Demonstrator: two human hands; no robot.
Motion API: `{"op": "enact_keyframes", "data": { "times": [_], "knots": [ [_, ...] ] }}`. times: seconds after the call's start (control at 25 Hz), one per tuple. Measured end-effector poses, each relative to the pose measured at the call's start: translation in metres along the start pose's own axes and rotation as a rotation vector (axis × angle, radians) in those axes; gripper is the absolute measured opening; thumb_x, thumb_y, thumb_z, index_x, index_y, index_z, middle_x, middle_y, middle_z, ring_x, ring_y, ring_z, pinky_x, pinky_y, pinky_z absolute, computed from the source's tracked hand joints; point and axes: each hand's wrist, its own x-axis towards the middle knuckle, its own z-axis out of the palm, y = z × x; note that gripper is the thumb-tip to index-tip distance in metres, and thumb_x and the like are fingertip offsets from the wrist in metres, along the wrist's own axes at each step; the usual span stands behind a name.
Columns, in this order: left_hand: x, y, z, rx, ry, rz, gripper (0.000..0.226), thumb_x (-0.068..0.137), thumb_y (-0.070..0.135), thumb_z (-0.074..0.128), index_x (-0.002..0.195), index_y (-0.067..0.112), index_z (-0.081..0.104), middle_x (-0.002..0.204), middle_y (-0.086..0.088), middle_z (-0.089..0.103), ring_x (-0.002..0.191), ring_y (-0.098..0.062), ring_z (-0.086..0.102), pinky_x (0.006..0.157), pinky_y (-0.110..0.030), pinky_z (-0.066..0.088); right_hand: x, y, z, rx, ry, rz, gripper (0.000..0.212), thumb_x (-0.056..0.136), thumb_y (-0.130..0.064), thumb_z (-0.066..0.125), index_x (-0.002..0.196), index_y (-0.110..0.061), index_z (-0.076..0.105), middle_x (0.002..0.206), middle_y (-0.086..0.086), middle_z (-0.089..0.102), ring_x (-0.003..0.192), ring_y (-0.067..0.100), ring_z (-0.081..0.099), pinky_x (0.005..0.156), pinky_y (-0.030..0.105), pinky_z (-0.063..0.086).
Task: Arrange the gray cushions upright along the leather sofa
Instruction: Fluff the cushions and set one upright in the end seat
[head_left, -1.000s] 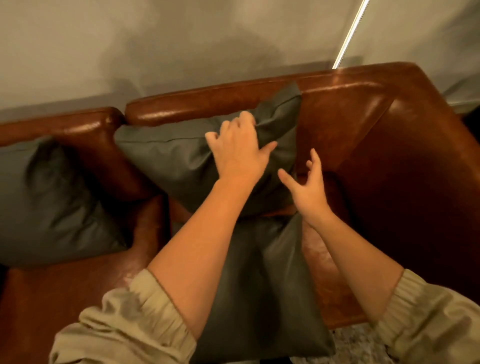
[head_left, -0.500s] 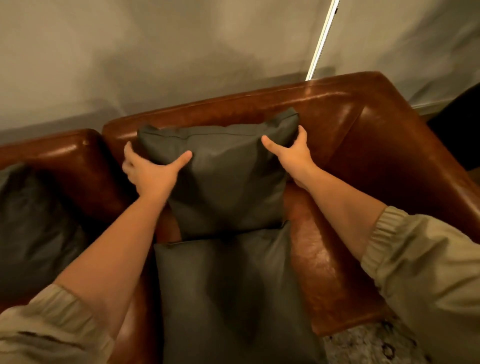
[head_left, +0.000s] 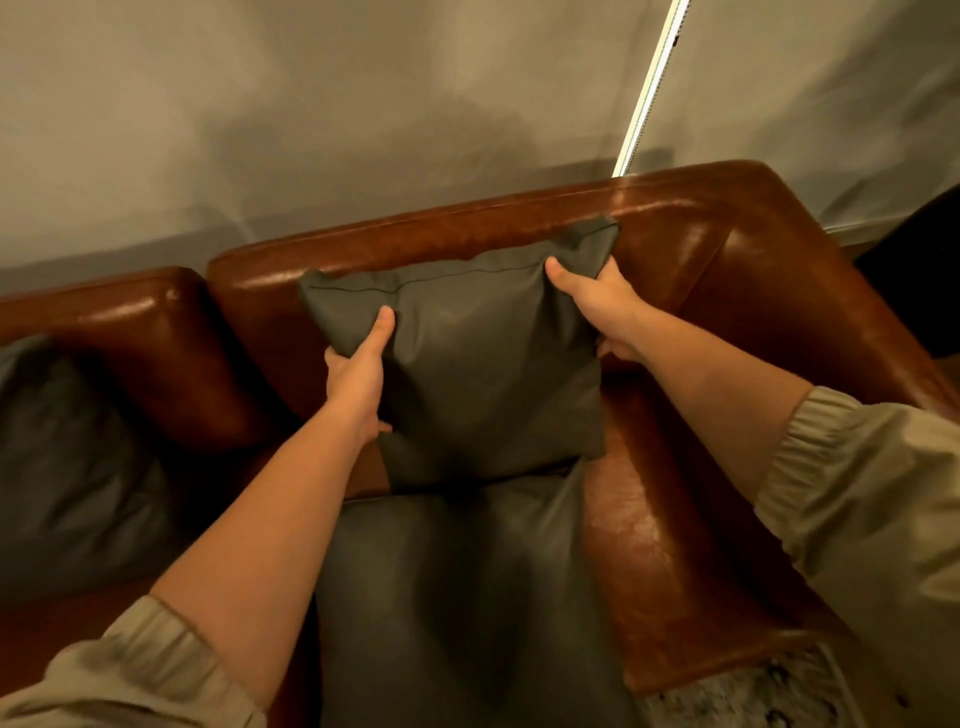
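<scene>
A gray cushion (head_left: 488, 364) stands upright against the backrest of the brown leather sofa (head_left: 727, 291), near its right end. My left hand (head_left: 361, 374) grips the cushion's left edge, thumb on its front. My right hand (head_left: 597, 306) grips its upper right corner, fingers behind it. A second gray cushion (head_left: 462, 597) lies flat on the seat directly below the upright one. A third gray cushion (head_left: 67, 467) leans on the sofa's left section.
The sofa's right armrest (head_left: 810, 332) rises close beside the held cushion. A gray wall (head_left: 363, 104) runs behind the sofa, with a bright light strip (head_left: 649, 88) on it. Patterned carpet (head_left: 737, 696) shows at the bottom right.
Both hands have shifted from the cushion's surface to gripping its two sides. The cushion now stands straighter and further right along the backrest.
</scene>
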Motion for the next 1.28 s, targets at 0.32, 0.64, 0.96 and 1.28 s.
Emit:
{"op": "enact_keyframes", "data": {
  "times": [0.32,0.64,0.96,1.28],
  "knots": [
    [0.005,0.003,0.019,0.122,0.16,0.108,0.121,0.068,0.059,0.085,0.159,0.038,0.008,0.162,-0.008,0.027,0.142,-0.043,0.039,0.109,-0.067,0.037,0.003,0.011,0.003,-0.143,0.283,-0.234,0.117,0.078,-0.059,0.08,0.163,-0.031,0.006,0.165,0.009,0.027,0.149,0.036,0.032,0.117,0.052,0.035],
    [0.013,0.01,0.02,1.558,-0.002,0.855,0.125,0.055,0.096,0.059,0.154,0.057,-0.008,0.171,0.007,-0.003,0.154,-0.035,-0.022,0.107,-0.086,0.014,0.006,0.005,0.033,-1.422,-0.083,-0.53,0.126,0.056,-0.096,0.061,0.153,-0.06,-0.012,0.173,-0.008,-0.003,0.155,0.045,-0.013,0.105,0.089,0.008],
    [0.038,0.026,0.038,1.606,0.046,0.77,0.127,0.057,0.09,0.066,0.152,0.058,-0.012,0.17,0.006,-0.009,0.153,-0.039,-0.021,0.103,-0.086,0.022,0.037,-0.009,0.051,-1.442,-0.042,-0.435,0.13,0.055,-0.09,0.069,0.151,-0.063,-0.016,0.172,-0.011,-0.01,0.154,0.044,-0.02,0.1,0.092,0.009],
    [0.045,0.015,0.041,1.562,0.07,0.8,0.123,0.063,0.085,0.068,0.152,0.057,-0.011,0.171,0.005,-0.007,0.154,-0.039,-0.018,0.106,-0.085,0.019,0.042,0.007,0.06,-1.417,0.046,-0.467,0.124,0.061,-0.09,0.065,0.152,-0.061,-0.014,0.173,-0.007,-0.005,0.154,0.045,-0.014,0.103,0.09,0.007]
  ]
}}
